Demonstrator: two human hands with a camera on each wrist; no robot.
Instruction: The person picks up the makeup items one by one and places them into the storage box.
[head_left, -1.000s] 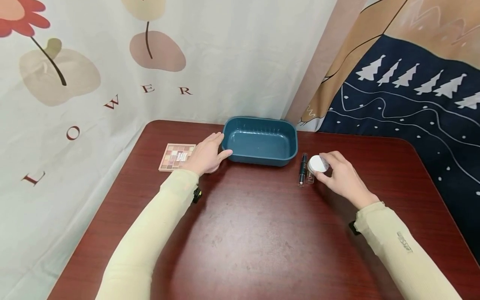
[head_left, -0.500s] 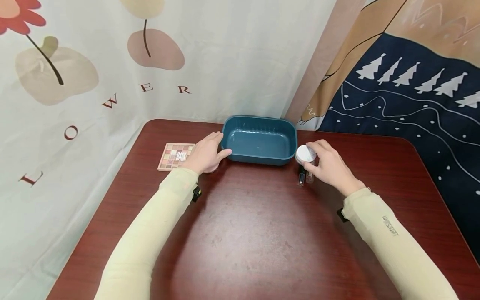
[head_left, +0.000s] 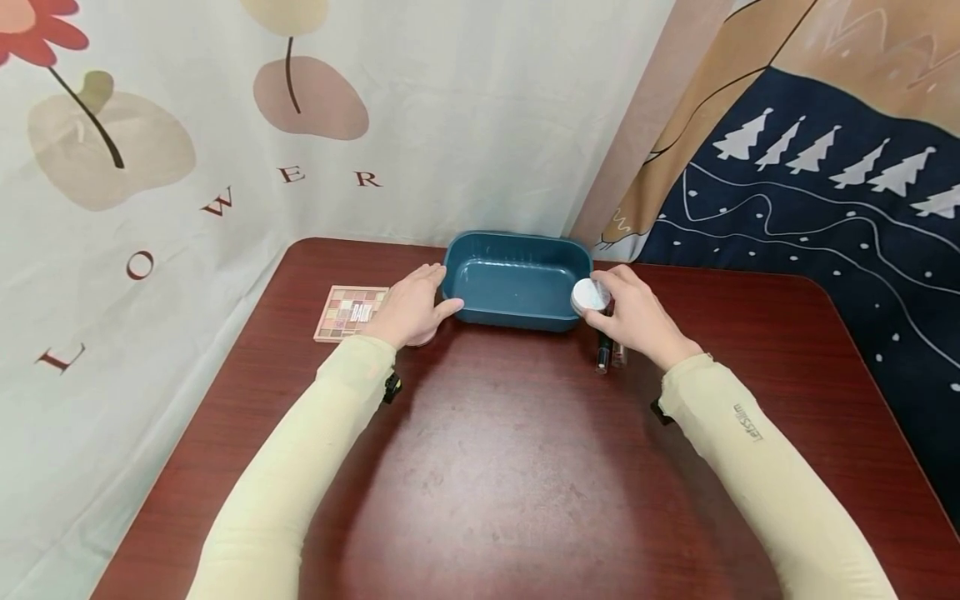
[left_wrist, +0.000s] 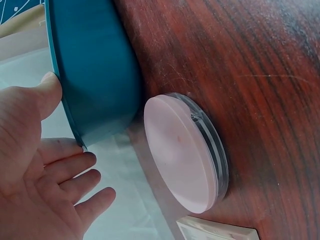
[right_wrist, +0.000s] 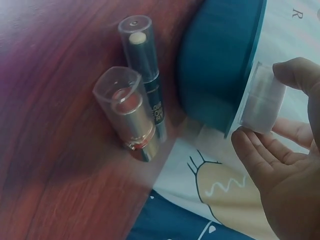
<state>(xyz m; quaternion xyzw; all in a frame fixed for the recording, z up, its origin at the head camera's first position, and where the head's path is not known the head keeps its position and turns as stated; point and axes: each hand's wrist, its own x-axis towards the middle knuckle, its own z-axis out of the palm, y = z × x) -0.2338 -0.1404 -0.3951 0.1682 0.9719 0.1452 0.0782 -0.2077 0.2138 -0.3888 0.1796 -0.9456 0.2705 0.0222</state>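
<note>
My right hand (head_left: pixel 636 312) pinches a small round cosmetic jar (head_left: pixel 588 297) with a white lid between thumb and fingers. The jar overlaps the right rim of a dark teal plastic basin (head_left: pixel 517 318); in the right wrist view its whitish clear side (right_wrist: pixel 262 102) shows above that rim. My left hand (head_left: pixel 408 310) rests at the basin's left end, its thumb and index finger touching the rim and the other fingers loosely extended. Below the left hand, a round pink compact (left_wrist: pixel 177 155) stands on the table, mostly covered by the hand in the head view.
A square eyeshadow palette (head_left: pixel 348 313) lies left of the left hand. Right of the basin, a clear-capped lipstick (right_wrist: pixel 131 117) and a dark double-ended makeup stick (right_wrist: pixel 145 70) lie side by side on the reddish-brown table (head_left: pixel 495 467). Printed curtains (head_left: pixel 465 108) hang behind.
My right hand has carried the jar left and slightly back, from over the lipstick and makeup stick to the basin's right rim. The left hand has stayed put.
</note>
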